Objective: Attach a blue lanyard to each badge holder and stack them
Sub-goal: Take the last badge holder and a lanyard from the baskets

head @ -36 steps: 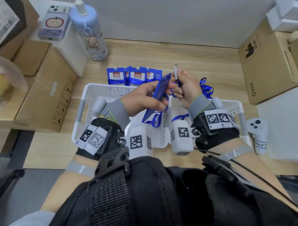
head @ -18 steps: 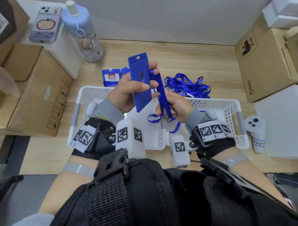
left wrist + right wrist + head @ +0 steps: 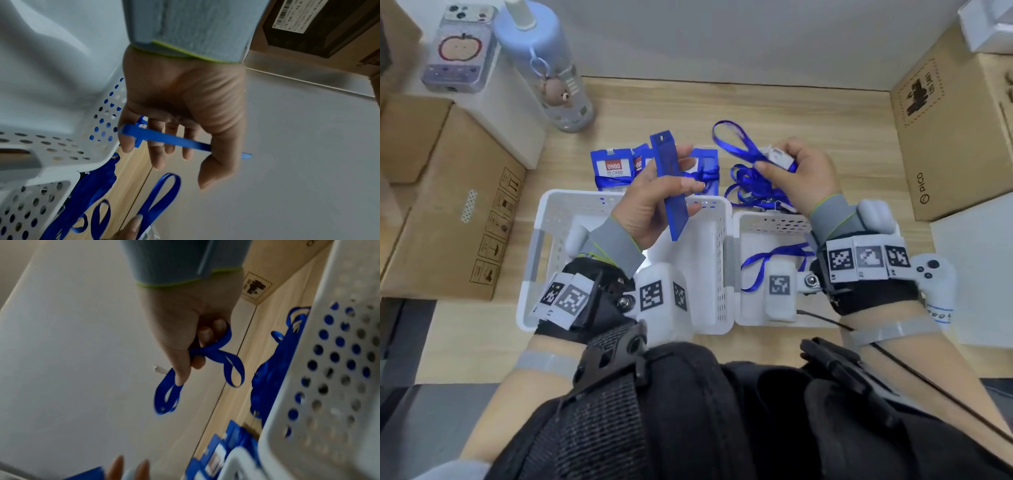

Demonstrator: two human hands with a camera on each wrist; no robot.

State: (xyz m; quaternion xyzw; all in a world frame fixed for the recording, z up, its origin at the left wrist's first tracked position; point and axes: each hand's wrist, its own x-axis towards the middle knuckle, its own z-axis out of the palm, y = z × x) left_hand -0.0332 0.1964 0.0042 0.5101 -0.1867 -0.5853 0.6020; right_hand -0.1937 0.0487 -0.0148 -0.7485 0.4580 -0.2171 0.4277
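"PICO" on cardboard box [image 3: 941, 144]

1. A light wooden table [image 3: 808, 113] carries everything, with a pale wall along its far edge.
2. Two white perforated baskets [image 3: 544, 219] sit side by side near the front edge, touching each other (a blue strap lies in the right one).
3. Just behind the left basket lies a row of blue badge holders [image 3: 613, 169] with straps wrapped round them.
4. Behind the right basket lies a tangled pile of blue lanyards [image 3: 753, 190].
5. A pale blue bottle [image 3: 551, 68] stands at the far left.
6. Cardboard boxes [image 3: 448, 212] rest at the left, and another cardboard box [image 3: 945, 137] at the right.
7. A white controller [image 3: 935, 277] lies right of the baskets.
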